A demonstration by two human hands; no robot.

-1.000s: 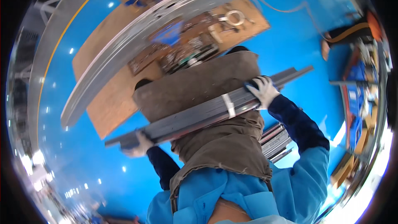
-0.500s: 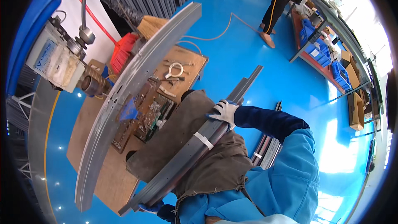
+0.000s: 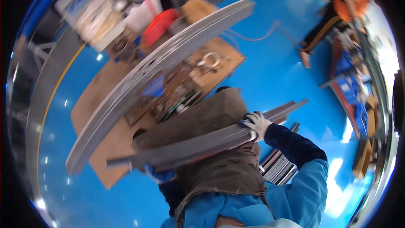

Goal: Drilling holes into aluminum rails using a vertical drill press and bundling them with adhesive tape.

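Nearest: brown apron [image 3: 219, 160] over blue sleeves. Across it lies a long grey metal bar [image 3: 202, 143], long axis lower-left to upper-right, far end pointing up-right over the blue floor [image 3: 270, 71]. Right hand [image 3: 256, 123] (white glove) is wrapped round the bar; left hand mostly hidden under it, grip can't tell. Beyond: wooden bench [image 3: 105, 143] w/ a curved steel plate [image 3: 156, 71].

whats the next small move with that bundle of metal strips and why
Probably steady the bundle of metal strips level before moving further. The right hand, in a white glove, grips it well toward the right end, while the left hand is mostly hidden under its left part, and the long left end juts out unsupported close to the curved metal panel and wooden workbench, where it could knock.
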